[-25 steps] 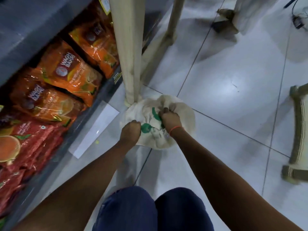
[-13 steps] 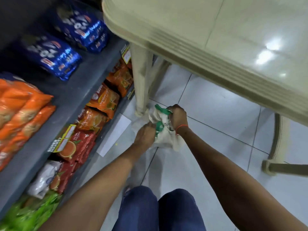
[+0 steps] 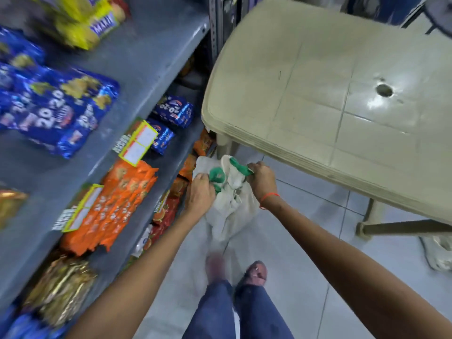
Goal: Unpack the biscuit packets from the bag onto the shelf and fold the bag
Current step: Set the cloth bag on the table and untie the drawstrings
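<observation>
Blue jeans [image 3: 234,311] and a foot [image 3: 255,271] stand on pale floor tiles [image 3: 305,277]. Just past them, 2 hands hold the bunched white bag [image 3: 232,211] with green print, close beside the shelf [image 3: 159,57]. The left hand [image 3: 200,192] has its fingers curled into the cloth, and the right hand [image 3: 263,178] pinches the green top edge. Orange biscuit packets [image 3: 117,206] lie on the shelf to the left, with blue packets [image 3: 56,111] higher up. A beige plastic table [image 3: 330,94] stands beyond.

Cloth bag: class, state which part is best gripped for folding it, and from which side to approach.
Grip the cloth bag at its green handles on top, from above, one of the hands at each side. The body hangs limp and crumpled beneath, offering no firm hold. The left hand and right hand grip there now.
</observation>
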A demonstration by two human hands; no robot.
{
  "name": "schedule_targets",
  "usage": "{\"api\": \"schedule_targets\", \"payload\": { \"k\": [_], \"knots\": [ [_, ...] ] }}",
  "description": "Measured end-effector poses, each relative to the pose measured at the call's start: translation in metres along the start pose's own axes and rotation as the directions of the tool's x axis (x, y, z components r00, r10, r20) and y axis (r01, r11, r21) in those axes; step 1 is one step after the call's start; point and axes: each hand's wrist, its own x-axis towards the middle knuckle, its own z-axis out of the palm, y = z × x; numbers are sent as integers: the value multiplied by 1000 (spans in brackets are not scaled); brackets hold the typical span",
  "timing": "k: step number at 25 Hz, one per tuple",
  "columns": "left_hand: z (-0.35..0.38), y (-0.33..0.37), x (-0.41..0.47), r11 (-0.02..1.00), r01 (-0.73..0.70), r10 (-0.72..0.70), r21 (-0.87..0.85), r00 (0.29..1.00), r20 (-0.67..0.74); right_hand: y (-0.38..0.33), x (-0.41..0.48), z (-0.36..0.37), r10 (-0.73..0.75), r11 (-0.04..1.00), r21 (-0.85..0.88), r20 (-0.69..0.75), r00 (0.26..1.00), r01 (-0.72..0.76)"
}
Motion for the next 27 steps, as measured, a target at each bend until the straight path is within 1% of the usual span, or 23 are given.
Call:
{"api": "schedule_targets", "payload": {
  "k": [2,4,7,10,11,14,17,19,22,24,27],
  "knots": [
    [-50,12,-12,999,-48,48,-8,998,-49,-38,-16,-36,-34,999,20,-7,999,34],
    [-102,28,-23,991,-129,124,-37,985,-124,-76,-27,-80,-42,999,24,-10,999,42],
    [-175,57,-34,959,-274,249,-69,935,-251,-120,-29,-151,-85,995,48,-23,996,86],
    [-237,81,-32,920,-385,333,-71,864,-377,-160,-29,-215,-179,966,187,-13,984,178],
    [-254,90,-28,912,-405,342,-70,843,-416,-170,-26,-233,-188,950,249,-33,982,190],
    [-300,123,-14,872,-478,371,-102,783,-500,-194,-15,-286,-200,874,418,-154,968,247],
    [-329,164,5,833,-545,412,-96,726,-550,-203,-2,-328,-146,813,514,-274,951,273],
    [-339,188,25,814,-572,422,-105,705,-570,-203,13,-347,-111,766,573,-329,938,291],
    [-346,225,64,795,-598,433,-103,678,-594,-197,53,-369,-52,667,660,-419,906,344],
    [-344,248,97,813,-575,415,-93,684,-600,-188,89,-379,-20,642,677,-455,890,360],
    [-328,273,153,853,-514,373,-89,719,-587,-166,151,-383,-17,663,675,-418,908,324]
  ]
}}
